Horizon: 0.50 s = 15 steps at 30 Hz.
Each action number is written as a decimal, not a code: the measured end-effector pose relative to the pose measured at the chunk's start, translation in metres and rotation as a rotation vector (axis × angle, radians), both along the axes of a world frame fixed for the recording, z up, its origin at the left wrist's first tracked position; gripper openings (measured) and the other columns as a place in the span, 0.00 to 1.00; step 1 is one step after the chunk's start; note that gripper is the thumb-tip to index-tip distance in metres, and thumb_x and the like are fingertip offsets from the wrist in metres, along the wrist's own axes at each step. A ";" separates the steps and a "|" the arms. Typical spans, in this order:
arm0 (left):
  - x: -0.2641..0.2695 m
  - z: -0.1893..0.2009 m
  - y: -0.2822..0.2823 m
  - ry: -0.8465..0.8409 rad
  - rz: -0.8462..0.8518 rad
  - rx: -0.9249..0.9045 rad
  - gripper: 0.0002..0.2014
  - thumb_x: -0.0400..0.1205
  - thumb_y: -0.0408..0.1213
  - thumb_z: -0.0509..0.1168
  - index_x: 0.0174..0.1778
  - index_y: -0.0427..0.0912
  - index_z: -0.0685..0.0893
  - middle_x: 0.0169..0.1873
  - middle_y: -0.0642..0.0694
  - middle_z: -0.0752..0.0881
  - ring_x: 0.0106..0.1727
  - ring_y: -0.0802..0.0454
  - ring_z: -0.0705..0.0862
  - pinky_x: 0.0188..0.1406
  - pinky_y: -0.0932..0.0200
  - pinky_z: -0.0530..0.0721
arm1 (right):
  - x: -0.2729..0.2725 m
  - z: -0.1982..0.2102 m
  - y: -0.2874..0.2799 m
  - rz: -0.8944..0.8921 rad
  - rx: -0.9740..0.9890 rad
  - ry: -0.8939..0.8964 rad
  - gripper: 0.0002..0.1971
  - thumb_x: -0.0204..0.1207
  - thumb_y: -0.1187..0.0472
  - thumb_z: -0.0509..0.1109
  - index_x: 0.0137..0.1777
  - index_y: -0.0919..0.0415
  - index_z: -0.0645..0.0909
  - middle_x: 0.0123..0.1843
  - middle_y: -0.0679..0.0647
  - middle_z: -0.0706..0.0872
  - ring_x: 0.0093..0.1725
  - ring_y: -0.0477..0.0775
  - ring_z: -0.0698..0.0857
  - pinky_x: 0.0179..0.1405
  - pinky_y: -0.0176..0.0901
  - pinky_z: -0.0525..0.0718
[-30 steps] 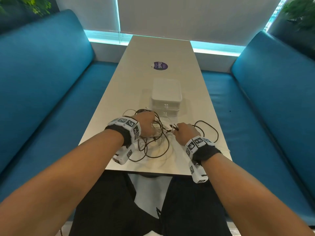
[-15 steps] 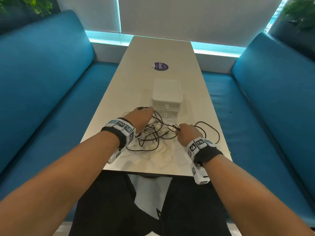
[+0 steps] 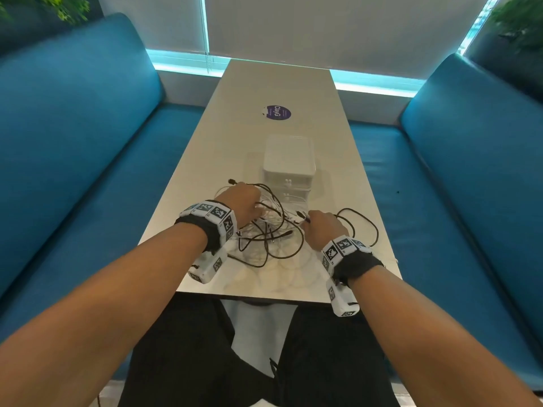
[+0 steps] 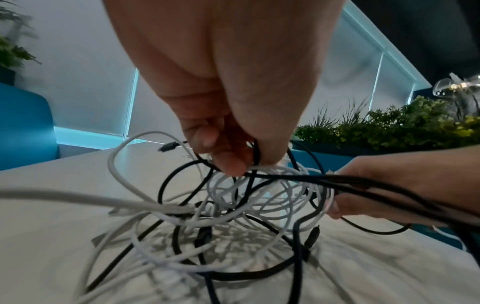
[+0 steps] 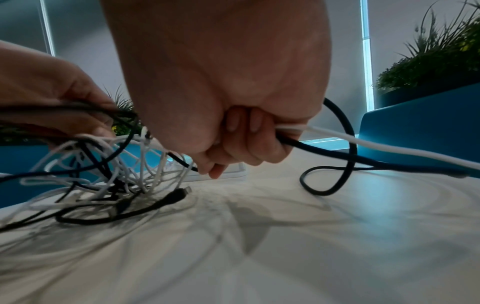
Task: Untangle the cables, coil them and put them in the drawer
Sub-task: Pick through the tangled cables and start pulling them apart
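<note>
Head view, near to far: black trousers (image 3: 182,356) at 6 o'clock, under the near edge of a long pale table (image 3: 258,89). Just past that edge, a snarl of black and white cables (image 3: 273,230), part lifted, part lying on the tabletop. Left hand (image 3: 242,202) at 11 o'clock of the snarl, fingers (image 4: 231,162) curled and pinching black and white strands together. Right hand (image 3: 323,227) at 3 o'clock of it, fist clamped on a black cable (image 5: 345,158) and a white cable (image 5: 389,149), both trailing off toward 3 o'clock; one black loop (image 3: 364,227) flat on the table beyond the right wrist. Marker-covered wristbands (image 3: 211,214) on both wrists. At 12 o'clock of the cables, touching their far strands, a small white drawer unit (image 3: 289,163), drawers closed. Farther along the table, a round purple sticker (image 3: 276,112). Teal padded benches (image 3: 73,148) at 9 and 3 o'clock, flanking the table. At the far end, grey roller blinds (image 3: 323,27) over a strip of cyan light. Green plants (image 3: 67,7) in the upper corners.
</note>
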<state>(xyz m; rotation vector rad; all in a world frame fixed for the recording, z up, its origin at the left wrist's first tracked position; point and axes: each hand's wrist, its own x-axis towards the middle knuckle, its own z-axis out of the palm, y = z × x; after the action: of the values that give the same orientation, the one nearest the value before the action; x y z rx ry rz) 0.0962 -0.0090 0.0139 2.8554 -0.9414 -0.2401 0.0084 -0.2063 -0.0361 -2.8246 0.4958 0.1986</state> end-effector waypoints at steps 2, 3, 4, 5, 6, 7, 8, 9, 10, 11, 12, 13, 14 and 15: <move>0.002 0.002 0.002 0.008 0.022 0.022 0.16 0.82 0.46 0.69 0.35 0.39 0.76 0.32 0.44 0.78 0.39 0.41 0.82 0.33 0.55 0.73 | 0.001 0.001 0.001 0.002 0.006 0.003 0.15 0.86 0.49 0.58 0.59 0.58 0.79 0.57 0.59 0.84 0.54 0.63 0.84 0.46 0.49 0.79; 0.003 0.003 0.002 0.010 0.033 0.017 0.16 0.82 0.44 0.70 0.33 0.39 0.76 0.33 0.42 0.79 0.41 0.38 0.84 0.34 0.55 0.74 | 0.002 0.001 0.001 0.002 0.004 0.009 0.15 0.86 0.49 0.59 0.60 0.58 0.79 0.57 0.59 0.84 0.54 0.62 0.84 0.46 0.50 0.79; 0.004 0.006 0.003 0.004 0.038 0.015 0.15 0.82 0.42 0.69 0.34 0.38 0.77 0.34 0.41 0.80 0.44 0.37 0.85 0.35 0.55 0.75 | 0.001 0.000 0.000 -0.003 0.007 0.013 0.15 0.86 0.48 0.59 0.59 0.58 0.79 0.57 0.60 0.84 0.53 0.62 0.84 0.47 0.50 0.79; 0.005 0.008 0.003 0.004 0.041 0.018 0.12 0.83 0.39 0.68 0.38 0.36 0.79 0.38 0.39 0.82 0.46 0.36 0.85 0.37 0.55 0.75 | 0.001 -0.001 -0.001 -0.010 0.019 0.017 0.15 0.86 0.48 0.59 0.59 0.58 0.79 0.56 0.59 0.84 0.52 0.62 0.84 0.47 0.50 0.80; 0.006 0.010 0.004 0.009 0.043 0.017 0.08 0.84 0.37 0.66 0.43 0.35 0.81 0.43 0.37 0.84 0.49 0.36 0.85 0.39 0.55 0.76 | 0.000 -0.001 -0.001 -0.016 0.028 0.015 0.15 0.86 0.47 0.59 0.58 0.57 0.79 0.56 0.59 0.84 0.51 0.61 0.83 0.47 0.50 0.80; 0.007 0.010 0.004 0.020 0.045 0.014 0.06 0.84 0.35 0.64 0.49 0.34 0.81 0.48 0.35 0.84 0.51 0.36 0.84 0.41 0.55 0.76 | 0.000 -0.001 -0.001 -0.017 0.033 0.013 0.15 0.85 0.47 0.59 0.58 0.57 0.79 0.55 0.59 0.84 0.49 0.60 0.82 0.46 0.49 0.80; 0.007 0.010 0.005 0.037 0.046 0.010 0.06 0.84 0.33 0.62 0.52 0.35 0.80 0.51 0.35 0.84 0.52 0.36 0.83 0.43 0.54 0.77 | 0.001 -0.001 -0.001 -0.016 0.034 0.010 0.14 0.85 0.48 0.59 0.57 0.57 0.78 0.54 0.58 0.84 0.47 0.60 0.81 0.46 0.49 0.79; 0.007 0.009 0.006 0.054 0.054 -0.001 0.06 0.85 0.32 0.61 0.55 0.35 0.78 0.53 0.35 0.83 0.53 0.36 0.83 0.44 0.54 0.78 | 0.001 0.000 0.000 -0.016 0.038 0.001 0.13 0.85 0.48 0.59 0.55 0.57 0.78 0.53 0.58 0.84 0.46 0.59 0.80 0.45 0.49 0.79; 0.007 0.008 0.005 0.066 0.067 -0.009 0.07 0.85 0.31 0.60 0.57 0.36 0.77 0.54 0.34 0.82 0.53 0.36 0.82 0.46 0.52 0.79 | 0.001 0.001 0.000 -0.017 0.048 -0.011 0.12 0.85 0.48 0.59 0.52 0.56 0.77 0.51 0.58 0.84 0.46 0.60 0.80 0.45 0.49 0.79; 0.005 0.008 0.005 0.076 0.075 -0.011 0.08 0.85 0.29 0.59 0.59 0.36 0.76 0.55 0.34 0.82 0.52 0.36 0.82 0.48 0.50 0.81 | 0.001 0.002 0.001 -0.020 0.060 -0.025 0.12 0.85 0.49 0.59 0.50 0.56 0.76 0.49 0.57 0.83 0.45 0.60 0.80 0.44 0.50 0.80; 0.004 0.008 0.004 0.084 0.072 -0.001 0.10 0.84 0.28 0.58 0.61 0.36 0.75 0.56 0.33 0.81 0.53 0.35 0.82 0.50 0.48 0.82 | 0.001 0.003 0.001 -0.025 0.073 -0.035 0.12 0.85 0.49 0.59 0.48 0.55 0.76 0.47 0.57 0.83 0.44 0.61 0.81 0.44 0.50 0.81; 0.002 0.008 0.004 0.085 0.060 0.018 0.11 0.84 0.27 0.58 0.63 0.36 0.76 0.57 0.32 0.81 0.53 0.35 0.83 0.52 0.47 0.83 | 0.002 0.004 0.002 -0.028 0.080 -0.042 0.12 0.85 0.49 0.60 0.47 0.55 0.76 0.45 0.57 0.82 0.43 0.61 0.81 0.42 0.50 0.80; 0.000 0.008 0.002 0.081 0.041 0.041 0.12 0.84 0.26 0.57 0.63 0.36 0.77 0.57 0.32 0.82 0.54 0.34 0.83 0.53 0.46 0.83 | 0.002 0.005 0.002 -0.032 0.082 -0.047 0.12 0.85 0.49 0.60 0.46 0.55 0.75 0.44 0.56 0.81 0.43 0.61 0.80 0.41 0.49 0.79; -0.001 0.008 0.002 0.074 0.018 0.064 0.12 0.84 0.26 0.57 0.62 0.36 0.78 0.57 0.33 0.83 0.54 0.34 0.84 0.52 0.46 0.83 | 0.003 0.006 0.002 -0.035 0.083 -0.049 0.12 0.85 0.48 0.61 0.45 0.55 0.75 0.43 0.56 0.80 0.42 0.61 0.80 0.41 0.49 0.79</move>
<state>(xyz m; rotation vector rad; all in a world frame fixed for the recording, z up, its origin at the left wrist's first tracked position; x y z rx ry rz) 0.0955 -0.0073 0.0219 2.8889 -0.9104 -0.3781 0.0110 -0.2039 -0.0304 -2.7303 0.5142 0.1391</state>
